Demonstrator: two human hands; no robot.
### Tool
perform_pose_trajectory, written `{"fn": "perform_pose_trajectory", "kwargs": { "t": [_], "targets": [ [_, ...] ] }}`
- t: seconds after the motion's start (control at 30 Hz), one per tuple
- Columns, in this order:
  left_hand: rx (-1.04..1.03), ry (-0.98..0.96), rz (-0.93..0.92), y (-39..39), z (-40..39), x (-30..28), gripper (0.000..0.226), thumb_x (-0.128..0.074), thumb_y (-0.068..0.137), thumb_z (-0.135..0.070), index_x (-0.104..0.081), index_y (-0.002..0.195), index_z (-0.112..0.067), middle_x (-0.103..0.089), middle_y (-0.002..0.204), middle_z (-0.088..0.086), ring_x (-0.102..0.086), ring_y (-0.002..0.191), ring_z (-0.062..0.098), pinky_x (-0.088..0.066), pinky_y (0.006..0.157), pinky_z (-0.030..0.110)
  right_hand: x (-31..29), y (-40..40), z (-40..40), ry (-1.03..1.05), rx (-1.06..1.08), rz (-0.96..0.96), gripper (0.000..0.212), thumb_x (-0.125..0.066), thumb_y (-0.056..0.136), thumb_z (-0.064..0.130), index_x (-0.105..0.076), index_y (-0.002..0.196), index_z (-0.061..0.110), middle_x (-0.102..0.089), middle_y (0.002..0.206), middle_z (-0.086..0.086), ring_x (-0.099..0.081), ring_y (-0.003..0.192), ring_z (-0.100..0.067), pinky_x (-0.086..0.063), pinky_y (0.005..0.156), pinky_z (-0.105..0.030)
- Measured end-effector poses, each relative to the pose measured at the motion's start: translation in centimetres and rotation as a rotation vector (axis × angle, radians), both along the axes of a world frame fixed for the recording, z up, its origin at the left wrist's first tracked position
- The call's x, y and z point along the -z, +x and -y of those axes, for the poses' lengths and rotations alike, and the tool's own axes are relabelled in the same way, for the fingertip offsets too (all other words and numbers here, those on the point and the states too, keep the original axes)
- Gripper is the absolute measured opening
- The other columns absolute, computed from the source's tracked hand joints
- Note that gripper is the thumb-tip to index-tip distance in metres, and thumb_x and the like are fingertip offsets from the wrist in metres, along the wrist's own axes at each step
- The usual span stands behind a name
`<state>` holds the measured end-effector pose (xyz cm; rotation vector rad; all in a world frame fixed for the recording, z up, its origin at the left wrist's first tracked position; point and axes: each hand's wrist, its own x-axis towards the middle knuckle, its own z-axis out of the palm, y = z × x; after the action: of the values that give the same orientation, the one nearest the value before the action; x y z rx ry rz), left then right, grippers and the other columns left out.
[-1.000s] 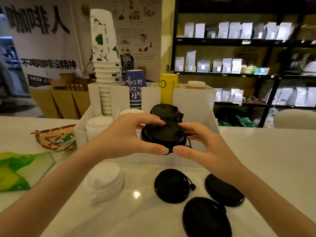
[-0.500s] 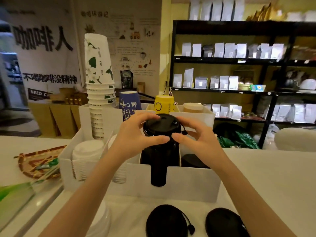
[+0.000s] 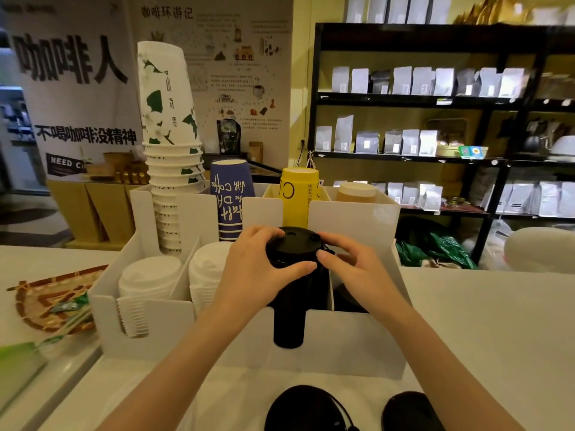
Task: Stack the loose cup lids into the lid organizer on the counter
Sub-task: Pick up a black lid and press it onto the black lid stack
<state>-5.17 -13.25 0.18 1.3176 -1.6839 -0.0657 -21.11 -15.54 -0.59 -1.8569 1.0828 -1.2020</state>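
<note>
Behind the white desk [image 3: 485, 321], a café wall fills the upper left of the frame with a banner [image 3: 74, 98] reading "咖啡人", "不喝咖啡没精神" and "NEED C…", beside a poster [image 3: 224, 57] headed "咖啡环游记". Dark shelves [image 3: 435, 101] at upper right carry rows of pale pouches whose labels are too small to read.

At frame centre stands the white lid organizer [image 3: 342, 346], divided into compartments. Its rear slots hold a tall stack of leaf-printed paper cups [image 3: 169, 126], a blue cup [image 3: 230, 200] with upside-down white lettering including "coffee", a yellow cup [image 3: 298, 194] marked "C", and a tan-lidded cup [image 3: 356, 191]. Two front-left compartments hold stacks of white lids [image 3: 149, 278].

A tall stack of black lids [image 3: 289, 325] fills the centre-front compartment, showing through a slot in the front wall. The top black lid [image 3: 292, 244], glossy, round, with a small sip hole, is gripped from both sides: the left hand [image 3: 255, 272] curls around its left edge, the right hand [image 3: 354, 269] pinches its right edge.

Two loose black lids [image 3: 308, 409] lie on the desk at the bottom edge. A woven tray [image 3: 46, 303] sits at left.
</note>
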Motion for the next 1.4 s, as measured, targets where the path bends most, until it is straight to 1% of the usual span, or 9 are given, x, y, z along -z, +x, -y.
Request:
{"fn": "perform_pose_trajectory", "kwargs": {
  "t": [0.13,0.3,0.6,0.8,0.97,1.13,1.23,1.3,1.4],
  "targets": [
    [-0.020,0.017,0.014,-0.3,-0.2,0.1,0.065,-0.073,0.060,-0.047,-0.053,0.114,-0.018,-0.052,0.115,-0.001,-0.045,0.100,0.008,-0.035,0.077,0.011,0.1,-0.1,0.2,-0.001,-0.005,0.006,0.035,-0.051,0.088,0.021,-0.052,0.122,0.027,-0.055,0.129,0.000,-0.047,0.122,-0.018,-0.038,0.107,-0.043],
    [-0.049,0.038,0.069,-0.8,-0.9,0.1,0.065,-0.071,0.064,-0.045,-0.050,0.119,-0.016,-0.047,0.120,0.001,-0.044,0.109,0.014,-0.034,0.089,0.019,0.1,-0.2,0.3,0.024,-0.053,0.022,0.034,-0.047,0.089,0.013,-0.053,0.118,0.029,-0.059,0.118,0.006,-0.052,0.111,-0.008,-0.044,0.083,-0.010],
    [-0.006,0.149,0.169,0.2,-1.1,-0.6,0.061,-0.070,0.066,-0.044,-0.051,0.119,-0.021,-0.055,0.123,0.000,-0.046,0.112,0.016,-0.037,0.093,0.027,0.1,0.2,-0.3,-0.015,-0.039,0.003,0.036,-0.046,0.089,0.009,-0.052,0.112,0.035,-0.058,0.116,0.008,-0.050,0.116,-0.012,-0.038,0.099,-0.026],
    [0.003,0.141,0.159,0.4,-0.9,-0.4,0.063,-0.071,0.065,-0.045,-0.052,0.120,-0.022,-0.054,0.126,-0.001,-0.045,0.116,0.015,-0.035,0.097,0.026,0.6,0.5,-0.3,-0.073,-0.004,-0.097,0.039,-0.039,0.092,0.013,-0.044,0.128,0.027,-0.052,0.131,0.001,-0.043,0.123,-0.014,-0.033,0.109,-0.036],
    [-0.029,0.135,0.227,0.0,-1.1,0.3,0.065,-0.061,0.074,-0.048,-0.041,0.130,-0.022,-0.043,0.137,0.000,-0.034,0.125,0.016,-0.025,0.102,0.024,0.9,0.8,-0.6,-0.113,-0.027,-0.080,0.035,-0.034,0.094,0.014,-0.041,0.120,0.037,-0.053,0.122,0.005,-0.045,0.118,-0.012,-0.036,0.106,-0.032],
    [-0.046,0.162,0.296,0.0,-1.4,0.7,0.064,-0.052,0.079,-0.048,-0.033,0.135,-0.023,-0.030,0.146,0.005,-0.025,0.133,0.020,-0.022,0.109,0.030,1.0,0.7,-1.1,-0.106,0.002,-0.129,0.041,-0.036,0.094,0.018,-0.034,0.135,0.025,-0.045,0.138,0.001,-0.038,0.129,-0.012,-0.030,0.111,-0.035],
    [-0.054,0.154,0.274,0.0,-1.5,1.0,0.064,-0.052,0.080,-0.047,-0.034,0.135,-0.022,-0.024,0.148,0.007,-0.022,0.136,0.021,-0.021,0.111,0.034,1.0,0.4,-2.4,-0.202,0.139,-0.160,0.046,-0.041,0.093,0.016,-0.030,0.137,0.023,-0.039,0.142,0.003,-0.033,0.132,-0.010,-0.025,0.109,-0.026],
    [-0.069,0.110,0.276,0.0,-1.7,1.4,0.063,-0.052,0.080,-0.046,-0.035,0.135,-0.020,-0.026,0.144,0.009,-0.023,0.133,0.023,-0.024,0.109,0.033,1.4,0.1,-4.0,-0.304,0.194,-0.123,0.043,-0.044,0.091,0.013,-0.036,0.132,0.022,-0.046,0.133,0.005,-0.040,0.125,-0.009,-0.033,0.106,-0.025],
    [-0.104,0.036,0.307,-0.3,-1.9,2.2,0.060,-0.049,0.084,-0.043,-0.034,0.135,-0.015,-0.032,0.138,0.014,-0.028,0.128,0.027,-0.027,0.107,0.034,2.9,-0.4,-6.8,-0.403,0.141,-0.118,0.037,-0.050,0.087,0.017,-0.045,0.123,0.023,-0.052,0.113,0.016,-0.051,0.108,0.001,-0.040,0.092,-0.009]
  ]
}}
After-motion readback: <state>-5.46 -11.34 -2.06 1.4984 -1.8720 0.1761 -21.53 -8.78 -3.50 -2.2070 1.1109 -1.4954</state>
